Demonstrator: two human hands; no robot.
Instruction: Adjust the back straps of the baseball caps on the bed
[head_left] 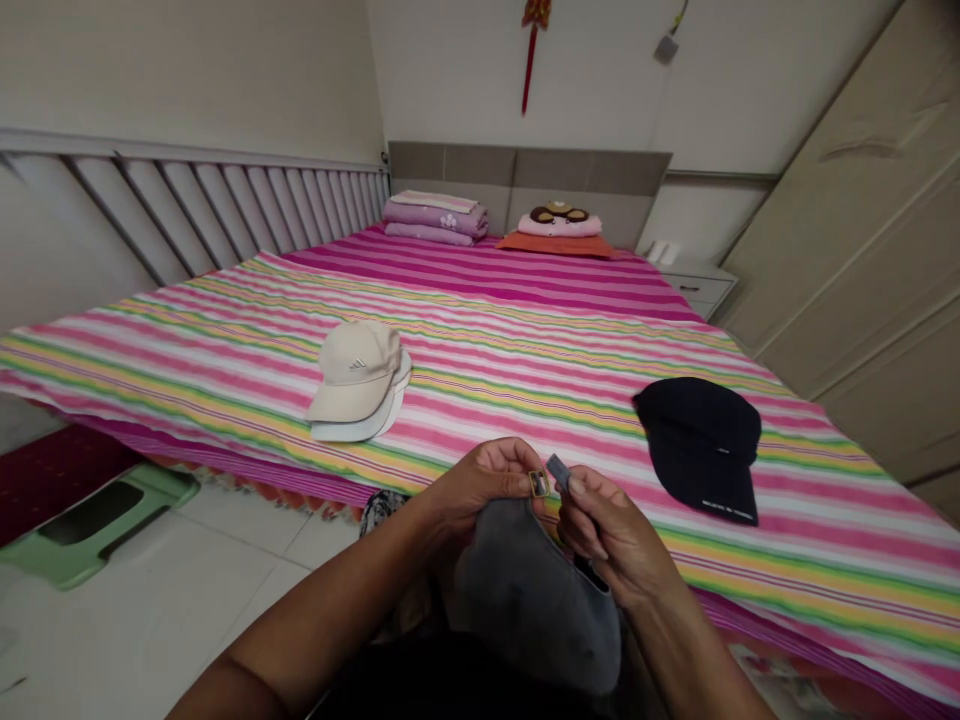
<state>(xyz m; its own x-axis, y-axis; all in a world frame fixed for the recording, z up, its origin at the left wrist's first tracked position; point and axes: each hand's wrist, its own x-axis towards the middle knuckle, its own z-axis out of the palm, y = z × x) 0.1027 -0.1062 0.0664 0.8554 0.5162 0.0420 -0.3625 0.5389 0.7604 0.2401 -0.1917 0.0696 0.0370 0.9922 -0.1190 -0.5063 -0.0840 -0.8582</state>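
A grey cap (536, 600) hangs between my hands in front of my lap, its back strap undone. Between thumb and fingers, my left hand (484, 480) pinches the side with a small brass-coloured buckle (539, 484). My right hand (611, 530) grips the grey strap (558, 469), whose free end sticks out toward the buckle. A small gap separates strap end and buckle. Left of my hands, a beige cap (356, 365) rests on a pale cap (367, 428) on the bed. To the right lies a black cap (705, 440) with white lettering on its brim.
The bed (480, 350) has a striped sheet and a headboard (525, 165). Folded purple bedding (435, 218) and a pink pillow stack (559, 228) lie at its far end. A green stool (97, 530) stands on the floor at left; a railing (247, 200) runs along the bed.
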